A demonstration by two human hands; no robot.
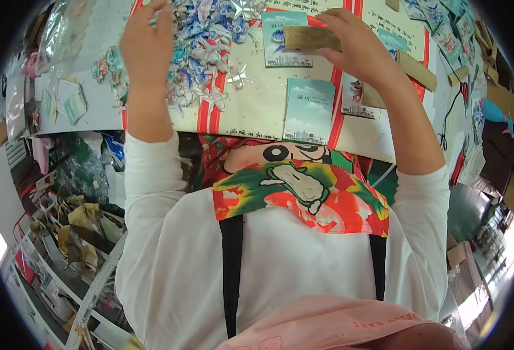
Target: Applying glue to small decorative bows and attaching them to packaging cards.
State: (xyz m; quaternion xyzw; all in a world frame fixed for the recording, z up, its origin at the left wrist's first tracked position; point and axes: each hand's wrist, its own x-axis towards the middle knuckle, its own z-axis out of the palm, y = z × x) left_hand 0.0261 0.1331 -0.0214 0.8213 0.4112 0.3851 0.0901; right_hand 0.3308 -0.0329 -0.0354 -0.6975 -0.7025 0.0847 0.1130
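Item: flat brown cardboard strip [311, 38], lying level above the worktable [257, 111], being pinched along its right end by the right hand [356, 44], fingers closed on it, thumb beneath; the strip is hovering over a blue-and-white printed card [286, 44] near the table's far edge.

Left hand [147, 49]: reaching into the heap of small blue-and-white ribbon bows [210, 41], fingers curling together at the heap's near-left side; whether it is holding a bow cannot be told.

Adjacent stock: a second printed card [309, 111] lying nearer the body; a third, partly hidden card [356, 96] beside the right forearm; further cardboard strips [417, 70] lying to the right.

Progress, as judged: work appearing early to midway; three cards are lying flat and separate, no bow is showing on any of them, and the heap is looking large.
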